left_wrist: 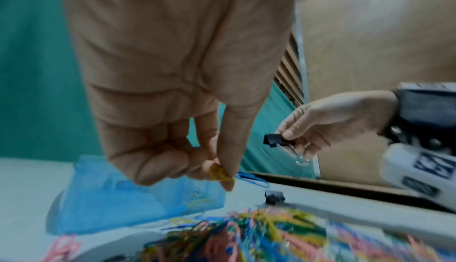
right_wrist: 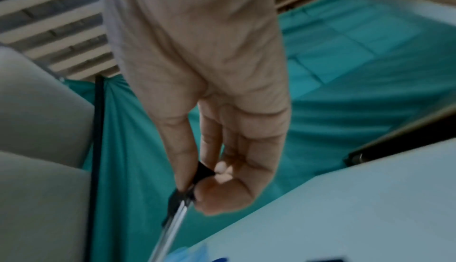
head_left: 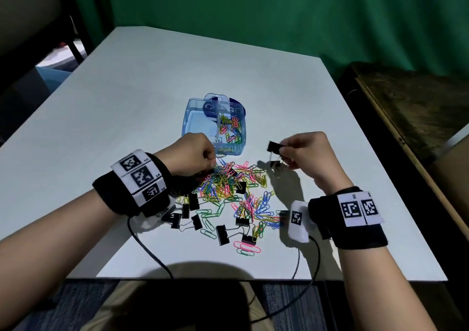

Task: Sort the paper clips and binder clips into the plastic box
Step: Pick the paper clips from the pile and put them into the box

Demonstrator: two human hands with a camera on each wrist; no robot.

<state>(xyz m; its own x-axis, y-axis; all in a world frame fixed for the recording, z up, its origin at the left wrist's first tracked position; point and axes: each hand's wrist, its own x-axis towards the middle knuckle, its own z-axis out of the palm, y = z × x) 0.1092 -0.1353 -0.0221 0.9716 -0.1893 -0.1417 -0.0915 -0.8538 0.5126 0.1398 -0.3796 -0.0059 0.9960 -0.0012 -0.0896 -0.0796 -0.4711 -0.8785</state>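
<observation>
A clear blue plastic box (head_left: 193, 117) stands open mid-table, with coloured paper clips (head_left: 229, 129) in its right compartment. In front of it lies a heap of coloured paper clips (head_left: 228, 181) and several black binder clips (head_left: 222, 234). My left hand (head_left: 196, 153) hovers over the heap's far left edge and pinches a yellow and a blue paper clip (left_wrist: 222, 173) between thumb and fingers. My right hand (head_left: 302, 150) is raised to the right of the box and pinches a black binder clip (head_left: 274, 146), also in the left wrist view (left_wrist: 273, 139) and the right wrist view (right_wrist: 204, 168).
The white table (head_left: 152, 89) ends at a near edge just below the clips. Another black binder clip (head_left: 275, 164) lies under the right hand. A dark wooden bench (head_left: 411, 107) stands to the right and a green curtain (head_left: 279, 13) hangs behind. Cables (head_left: 149, 249) trail from both wrists.
</observation>
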